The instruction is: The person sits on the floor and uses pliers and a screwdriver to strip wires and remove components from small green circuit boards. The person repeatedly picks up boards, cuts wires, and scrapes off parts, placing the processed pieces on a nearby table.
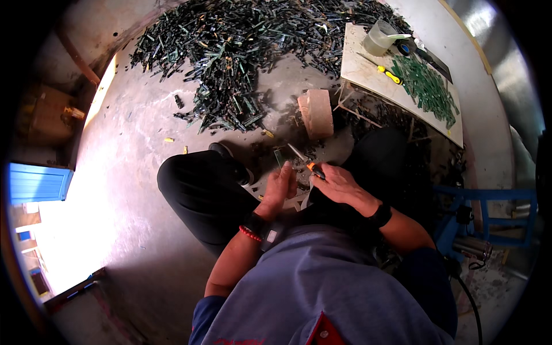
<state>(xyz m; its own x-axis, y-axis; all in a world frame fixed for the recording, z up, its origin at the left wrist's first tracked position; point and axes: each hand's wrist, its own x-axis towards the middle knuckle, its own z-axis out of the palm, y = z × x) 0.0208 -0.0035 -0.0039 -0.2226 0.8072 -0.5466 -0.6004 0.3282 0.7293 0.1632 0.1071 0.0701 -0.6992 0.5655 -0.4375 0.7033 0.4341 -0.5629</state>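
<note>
My left hand (279, 185) pinches a thin green strip (279, 158), perhaps a circuit board, which stands up from the fingertips. In my right hand (338, 183) is a screwdriver (311, 164) with an orange and black handle, its metal shaft pointing up and left. The shaft's tip is near the strip, with a small gap between them. Dark debris lies on the floor below both hands. Just beyond the screwdriver stands a reddish brick block (318, 114).
A large heap of dark strips (233, 56) covers the floor ahead. On a low board (358, 71) at the upper right are green strips (424, 88), a yellow-handled screwdriver (390, 76) and a plastic cup (378, 39). A blue metal frame (487, 217) stands at the right.
</note>
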